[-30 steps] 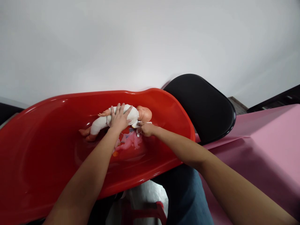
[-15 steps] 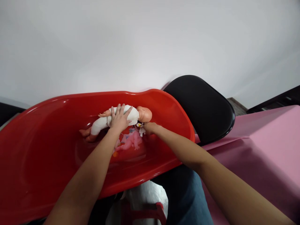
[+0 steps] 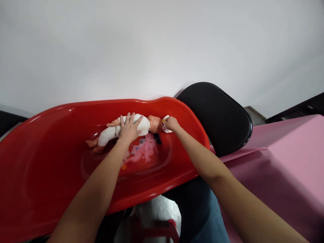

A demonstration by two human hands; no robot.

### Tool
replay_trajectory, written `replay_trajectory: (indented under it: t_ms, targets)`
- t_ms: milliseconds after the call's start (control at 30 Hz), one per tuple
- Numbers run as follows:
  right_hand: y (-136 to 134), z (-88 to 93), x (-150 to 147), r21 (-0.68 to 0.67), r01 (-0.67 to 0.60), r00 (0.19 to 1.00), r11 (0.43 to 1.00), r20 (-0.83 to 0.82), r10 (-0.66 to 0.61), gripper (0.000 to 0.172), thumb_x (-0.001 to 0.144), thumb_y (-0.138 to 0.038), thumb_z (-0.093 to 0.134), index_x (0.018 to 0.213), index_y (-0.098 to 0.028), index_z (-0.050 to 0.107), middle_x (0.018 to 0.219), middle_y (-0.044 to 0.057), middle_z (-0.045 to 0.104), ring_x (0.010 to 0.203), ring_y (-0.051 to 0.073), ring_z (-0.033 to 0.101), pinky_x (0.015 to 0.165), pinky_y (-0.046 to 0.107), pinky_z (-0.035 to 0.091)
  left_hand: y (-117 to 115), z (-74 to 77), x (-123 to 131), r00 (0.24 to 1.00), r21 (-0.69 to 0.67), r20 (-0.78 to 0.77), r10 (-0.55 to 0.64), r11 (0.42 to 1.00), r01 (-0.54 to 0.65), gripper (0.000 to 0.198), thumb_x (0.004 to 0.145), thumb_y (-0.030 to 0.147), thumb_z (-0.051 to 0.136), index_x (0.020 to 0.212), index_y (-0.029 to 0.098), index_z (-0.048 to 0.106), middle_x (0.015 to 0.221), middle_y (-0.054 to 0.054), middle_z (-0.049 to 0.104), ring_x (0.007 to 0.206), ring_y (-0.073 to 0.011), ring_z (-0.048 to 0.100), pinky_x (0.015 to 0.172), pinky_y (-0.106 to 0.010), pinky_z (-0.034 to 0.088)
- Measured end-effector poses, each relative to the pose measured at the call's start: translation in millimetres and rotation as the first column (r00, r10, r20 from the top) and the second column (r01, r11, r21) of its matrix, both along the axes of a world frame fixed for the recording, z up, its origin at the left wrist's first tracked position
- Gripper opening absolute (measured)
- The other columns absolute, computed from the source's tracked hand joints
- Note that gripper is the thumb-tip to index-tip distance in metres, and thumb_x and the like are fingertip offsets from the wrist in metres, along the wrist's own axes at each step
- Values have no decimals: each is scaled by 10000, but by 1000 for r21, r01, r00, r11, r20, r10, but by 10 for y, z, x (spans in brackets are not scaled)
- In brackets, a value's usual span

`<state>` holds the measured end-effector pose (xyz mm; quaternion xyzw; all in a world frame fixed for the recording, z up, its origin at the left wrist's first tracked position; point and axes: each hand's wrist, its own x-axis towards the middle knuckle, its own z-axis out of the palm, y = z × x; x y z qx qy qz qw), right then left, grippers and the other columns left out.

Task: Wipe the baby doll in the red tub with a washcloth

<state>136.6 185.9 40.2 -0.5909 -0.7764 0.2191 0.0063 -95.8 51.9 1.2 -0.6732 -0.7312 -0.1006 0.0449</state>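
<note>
A baby doll (image 3: 108, 133) in white clothes lies on its side inside a red plastic tub (image 3: 50, 158). My left hand (image 3: 129, 128) rests flat on the doll's body, fingers spread. My right hand (image 3: 172, 124) is closed on a small white patterned cloth (image 3: 164, 124) right beside the doll's head (image 3: 155, 123), near the tub's right end. A picture of a pink baby (image 3: 141, 152) shows on the tub's floor below the doll.
A black chair back (image 3: 217, 114) stands just right of the tub. A pink sheet (image 3: 283, 162) covers the surface at right. A red stool (image 3: 154, 231) and my blue-trousered leg (image 3: 199, 209) lie below the tub. A plain white wall is behind.
My right hand has moved up and to the right, from under the doll's chest to beside its head, carrying the small cloth. My left hand has stayed on the doll.
</note>
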Motion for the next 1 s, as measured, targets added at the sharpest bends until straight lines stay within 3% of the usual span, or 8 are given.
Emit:
replay_trajectory:
  t_ms: [67,200,467,733,900,1000]
  targets:
    - [5,-28,-33,-6,18,997,1000,-79,-19,145,959,-199,681,1000,-129,801,939,119,783,854,212,737,702,226,495,2,-5,-2,1000,0,-9,2,1000,-2,847,959,439,703,1717,347,336,1798,-106,181,1669,-386,97,1316,-681,-15]
    - [-36,-94,-76,2,-22,978,1000,-207,22,271,961,-115,571,1146,-154,766,1036,79,789,804,155,717,638,187,450,4,-15,-9,1000,2,-9,-4,1000,4,853,958,437,705,1719,346,331,1797,-114,179,1667,-394,105,1315,-686,-14]
    - [-101,-85,-36,-48,31,998,998,-56,-34,396,838,-75,751,1230,-128,740,1076,133,781,894,208,737,784,233,538,3,-6,-13,1000,0,3,-7,1000,7,868,952,440,719,1720,348,327,1796,-119,181,1668,-391,101,1316,-681,-10]
    - [-180,-55,-174,205,-169,970,964,-140,200,474,880,-135,686,1350,-180,726,1340,130,682,1109,233,691,963,263,537,0,5,-10,1000,4,8,-9,1000,9,856,955,435,710,1719,349,332,1793,-109,195,1664,-386,121,1317,-681,-22]
    - [-159,-79,-131,124,-115,983,986,-128,131,487,819,-106,741,1303,-161,730,1231,116,715,1056,226,682,931,267,535,4,-3,-16,1000,-10,3,-1,1000,1,872,953,443,712,1724,352,314,1795,-107,189,1667,-387,105,1316,-684,-15]
    - [-199,-105,-156,167,-183,965,969,-156,209,530,859,-124,710,1387,-161,684,1364,131,651,1140,228,661,1004,282,522,-10,4,-11,1000,0,-6,-6,1000,6,861,960,443,707,1723,344,320,1794,-120,187,1666,-390,107,1316,-683,-6]
